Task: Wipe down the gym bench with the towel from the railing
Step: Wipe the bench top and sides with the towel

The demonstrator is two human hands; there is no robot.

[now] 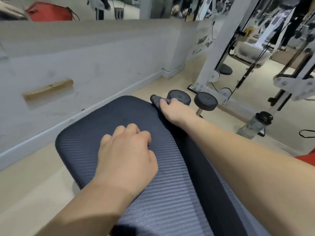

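Towel (pixel 157 101) bunched at bench (pixel 105 120) far right corner, upper centre of frame, gripped by right hand (pixel 172 110). Bench long axis runs from there down toward bottom of frame. Mid-pad rests left hand (pixel 126 150), fingers curled, empty.

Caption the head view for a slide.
Right hand holds grey towel at bench edge; left hand rests curled on bench.

The towel (pixel 156 100) is mostly hidden under the right hand (pixel 173 110).
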